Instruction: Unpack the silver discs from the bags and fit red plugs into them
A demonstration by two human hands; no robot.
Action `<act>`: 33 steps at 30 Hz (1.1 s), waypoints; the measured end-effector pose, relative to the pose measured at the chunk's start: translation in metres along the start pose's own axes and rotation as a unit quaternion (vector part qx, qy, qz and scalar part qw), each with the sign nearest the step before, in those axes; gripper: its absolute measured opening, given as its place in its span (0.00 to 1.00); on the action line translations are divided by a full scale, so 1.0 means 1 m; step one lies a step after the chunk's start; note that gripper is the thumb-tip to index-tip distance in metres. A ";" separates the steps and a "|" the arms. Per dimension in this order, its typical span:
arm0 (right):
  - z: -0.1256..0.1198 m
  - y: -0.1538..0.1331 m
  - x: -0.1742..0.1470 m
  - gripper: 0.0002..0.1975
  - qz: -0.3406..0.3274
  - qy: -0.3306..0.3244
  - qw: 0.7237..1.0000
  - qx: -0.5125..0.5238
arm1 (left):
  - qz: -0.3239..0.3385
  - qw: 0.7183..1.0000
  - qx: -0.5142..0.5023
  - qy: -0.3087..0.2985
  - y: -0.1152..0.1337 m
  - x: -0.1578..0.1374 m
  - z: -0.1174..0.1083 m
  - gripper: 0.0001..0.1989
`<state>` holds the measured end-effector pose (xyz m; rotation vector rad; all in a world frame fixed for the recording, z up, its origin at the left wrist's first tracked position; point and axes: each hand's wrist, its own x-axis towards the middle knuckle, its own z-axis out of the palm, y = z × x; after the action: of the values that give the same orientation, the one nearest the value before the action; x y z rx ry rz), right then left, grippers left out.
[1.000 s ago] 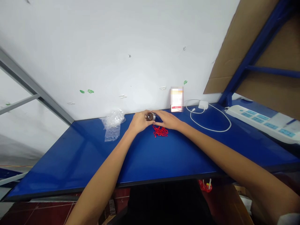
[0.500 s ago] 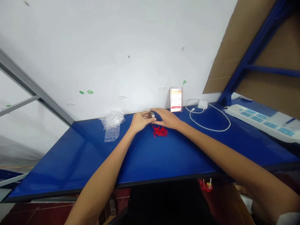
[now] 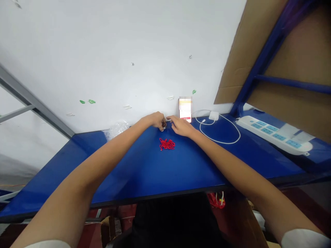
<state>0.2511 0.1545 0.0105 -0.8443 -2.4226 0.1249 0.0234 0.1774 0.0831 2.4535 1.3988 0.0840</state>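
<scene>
My left hand (image 3: 158, 120) is bent down at the back of the table, its fingers closed round a small, round, shiny metal piece (image 3: 163, 126). The fingers hide most of that piece, so its exact kind does not show. Just right of it, my right hand (image 3: 181, 126) is held with its fingers apart and stretched toward the left, with nothing visible in them. A small heap of red cord loops (image 3: 167, 144) lies on the blue table (image 3: 165, 172), nearer to me than both hands.
Against the white wall leans a lit phone (image 3: 185, 109). A white charger (image 3: 213, 115) with its cable (image 3: 232, 142) lies right of it, then a long power strip (image 3: 274, 135). Clear plastic wrapping (image 3: 116, 130) sits at the left, partly behind my left forearm.
Both hands held or touched the metal piece before; my right hand has come off it. My left hand has turned downward over the piece. The whole view has shifted slightly.
</scene>
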 end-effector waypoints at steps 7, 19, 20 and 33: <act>0.001 0.000 -0.001 0.25 0.007 -0.015 1.000 -0.012 | -0.002 0.998 0.041 -0.047 -0.006 0.005 0.003 0.15; 0.019 -0.002 -0.002 0.31 -0.015 0.011 1.000 0.012 | -0.024 0.997 -0.037 -0.060 -0.002 -0.001 0.004 0.17; 0.020 -0.002 -0.002 0.31 -0.012 0.014 1.000 0.013 | -0.027 0.998 -0.037 -0.050 -0.002 -0.002 0.004 0.19; 0.021 0.000 -0.001 0.25 -0.056 0.006 0.998 -0.004 | -0.023 0.962 -0.069 0.264 0.002 -0.108 0.064 0.26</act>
<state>0.2401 0.1559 -0.0069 -0.7081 -2.4541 0.0666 -0.0184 0.0694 0.0336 2.3756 1.5811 0.8499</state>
